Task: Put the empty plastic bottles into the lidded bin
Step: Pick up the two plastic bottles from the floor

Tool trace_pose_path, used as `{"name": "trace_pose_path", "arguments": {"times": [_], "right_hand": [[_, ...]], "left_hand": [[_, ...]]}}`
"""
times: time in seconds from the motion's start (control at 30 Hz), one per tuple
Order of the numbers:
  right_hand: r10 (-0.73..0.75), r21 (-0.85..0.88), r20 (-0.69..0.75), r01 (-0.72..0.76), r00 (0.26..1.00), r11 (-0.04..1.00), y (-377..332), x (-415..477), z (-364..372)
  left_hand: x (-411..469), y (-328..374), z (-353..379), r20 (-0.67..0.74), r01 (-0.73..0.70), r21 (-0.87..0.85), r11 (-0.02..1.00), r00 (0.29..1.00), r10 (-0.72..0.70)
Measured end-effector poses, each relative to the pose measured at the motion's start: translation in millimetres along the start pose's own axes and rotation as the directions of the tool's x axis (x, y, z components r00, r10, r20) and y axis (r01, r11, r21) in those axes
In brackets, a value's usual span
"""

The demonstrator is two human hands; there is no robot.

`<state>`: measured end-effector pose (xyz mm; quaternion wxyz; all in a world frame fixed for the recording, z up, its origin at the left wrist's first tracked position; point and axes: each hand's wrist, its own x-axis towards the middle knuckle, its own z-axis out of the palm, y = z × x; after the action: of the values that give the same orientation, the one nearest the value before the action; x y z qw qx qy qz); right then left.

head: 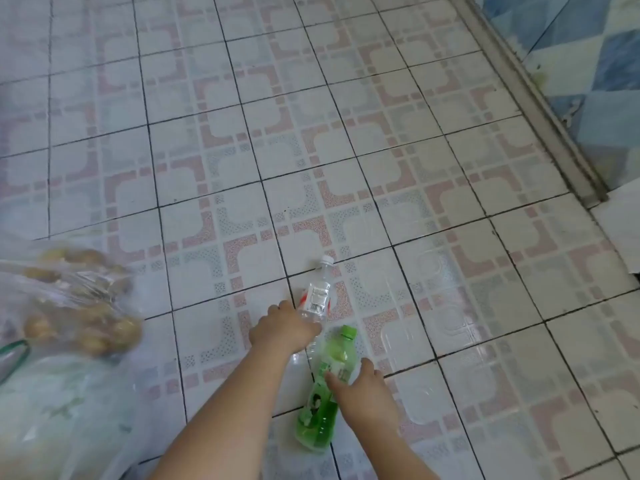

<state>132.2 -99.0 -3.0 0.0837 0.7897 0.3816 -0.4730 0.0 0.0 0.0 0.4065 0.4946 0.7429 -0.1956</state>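
So we're looking straight down at a tiled floor [346, 150], white squares with pink and grey corner patterns and dark grout lines. Two bottles are lying on it near the bottom middle of the view. The clear plastic bottle with a white cap and a white-and-red label [317, 296] lies on its side, cap pointing away from us. Our left hand [282, 329] is on its lower end, fingers curled down over it, so it looks like we've got a grip on the base, though the fingertips are hidden and we can't tell how tight it is.

Just beside it, nearer to us, is the green-tinted plastic bottle with a green cap and a green-and-white label [323, 396], also on its side, cap pointing away. Our right hand [360, 386] is touching its middle from the right, thumb on the label, fingers spread and not closed around it yet.

Over by the left edge of the floor there's a clear plastic bag of small brownish round things [76, 306], blurry, can't say what they are. At the far right corner a grey metal threshold strip [533, 98] runs diagonally, with blue-and-white diamond tiles [595, 64] past it.
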Motion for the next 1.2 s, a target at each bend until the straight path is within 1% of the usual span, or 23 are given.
{"name": "trace_pose_path", "arguments": {"times": [0.1, 0.17, 0.27, 0.47, 0.63, 0.7, 0.83, 0.97, 1.1, 1.2], "right_hand": [[0.039, 0.056, 0.069, -0.043, 0.997, 0.997, 3.9, 6.4, 12.3], [0.059, 0.098, 0.093, -0.068, 0.994, 0.993, 6.9, 9.7, 18.5], [0.051, 0.128, 0.073, -0.060, 0.996, 0.990, 10.5, 15.2, 22.8], [0.030, 0.218, 0.047, -0.039, 0.998, 0.975, 15.1, 21.4, 29.5], [0.009, 0.253, 0.021, -0.014, 1.000, 0.967, 18.0, 23.4, 18.6], [0.003, 0.271, 0.011, -0.005, 1.000, 0.963, 19.1, 23.3, 4.3], [-0.047, 0.258, -0.067, 0.063, 0.997, 0.964, 8.4, 9.5, -42.6], [-0.130, 0.210, -0.131, 0.155, 0.983, 0.965, -23.7, -31.9, -110.9], [-0.207, 0.170, -0.193, 0.240, 0.959, 0.956, -65.5, -106.6, -202.6], [-0.259, 0.120, -0.274, 0.300, 0.926, 0.946, -99.1, -179.1, -274.5]], "left_hand": [[9.8, 2.4, 13.4, 0.031, 0.003, 0.012, 1.000, 1.000, -0.004], [15.0, 4.1, 20.1, 0.017, -0.010, 0.010, 1.000, 1.000, 0.010], [19.7, 7.5, 29.2, -0.016, -0.041, 0.027, 0.999, 0.999, 0.041], [24.9, 9.8, 39.6, -0.074, -0.061, -0.011, 0.998, 0.995, 0.060], [19.2, 6.7, 33.1, -0.125, -0.089, -0.124, 0.988, 0.989, 0.074], [10.0, 4.5, 24.5, -0.155, -0.098, -0.143, 0.985, 0.985, 0.075], [-22.2, 2.7, -7.5, -0.197, -0.102, -0.170, 0.980, 0.978, 0.068], [-81.2, 6.8, -63.9, -0.279, -0.112, -0.204, 0.973, 0.959, 0.052], [-168.2, 9.7, -134.6, -0.391, -0.162, -0.253, 0.954, 0.919, 0.052], [-244.4, 11.2, -195.9, -0.446, -0.179, -0.276, 0.944, 0.894, 0.040]]}}
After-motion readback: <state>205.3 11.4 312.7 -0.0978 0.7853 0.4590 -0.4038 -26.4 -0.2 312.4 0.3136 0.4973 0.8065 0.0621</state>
